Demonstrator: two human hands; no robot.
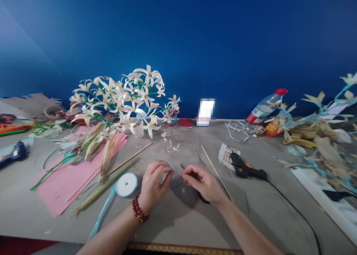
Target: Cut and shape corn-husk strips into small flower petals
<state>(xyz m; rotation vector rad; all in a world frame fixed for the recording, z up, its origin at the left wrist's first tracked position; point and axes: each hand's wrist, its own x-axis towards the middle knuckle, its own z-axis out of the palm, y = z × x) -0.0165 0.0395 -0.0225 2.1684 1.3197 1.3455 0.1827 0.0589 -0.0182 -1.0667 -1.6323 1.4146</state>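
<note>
My left hand (154, 184), with a red bead bracelet on the wrist, and my right hand (202, 182) meet over the grey table (178, 214). Both pinch a thin wire-like strand (176, 171) stretched between their fingertips; it is too fine to name surely. A roll of pale blue ribbon (126, 184) lies just left of my left hand, its tail running toward the front edge. A thin wooden stick (216, 171) lies just right of my right hand. Something dark and curved shows under my right palm.
A bunch of cream husk flowers (131, 99) stands behind. Pink paper (69, 180) with husks and green stems lies left. A black glue gun (245, 167) with its cord lies right. A plastic bottle (264, 106), white cable and more flower stems fill the right side.
</note>
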